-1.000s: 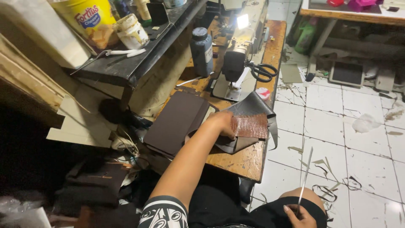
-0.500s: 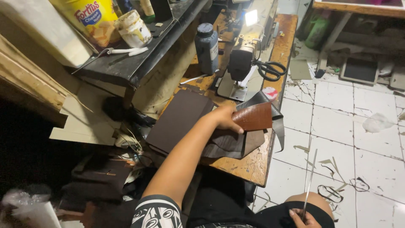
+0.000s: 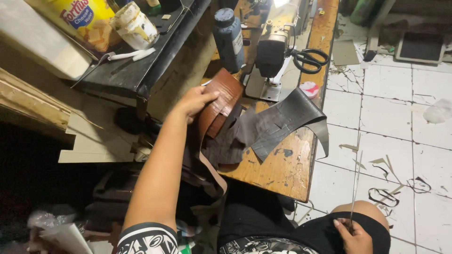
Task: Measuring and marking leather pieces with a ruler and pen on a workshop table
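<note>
Your left hand (image 3: 195, 99) is up over the wooden table (image 3: 282, 171), fingers and thumb pinched on a stack of reddish-brown leather pieces (image 3: 220, 96), glossy and grained. You're holding the stack lifted and tilted, its top edge curling over toward the sewing machine (image 3: 272, 56). Just under your left hand, darker brown leather sheets (image 3: 225, 143) lie in a loose heap on the table, and a thin strip (image 3: 213, 171) from them droops off the near edge toward your lap. To the right of that hand a grey leather piece (image 3: 287, 117) sprawls across the table, one corner hanging over the side.

Your right hand (image 3: 354, 235) is well apart from the left, down on your knee, closed around the lower end of a thin metal ruler (image 3: 356, 183) that stands nearly upright.

Beyond your left hand sits a dark plastic bottle (image 3: 229, 38), right beside the sewing machine, and black scissors (image 3: 308, 59) rest farther right on the table edge. A small pink-and-white roll (image 3: 309, 89) lies near the grey piece. Up to the left of your left hand, a black shelf (image 3: 136, 73) carries a stained white tin (image 3: 134, 26) and a yellow tub (image 3: 82, 21). Leather scraps litter the white tiled floor (image 3: 400, 136) around your right hand.
</note>
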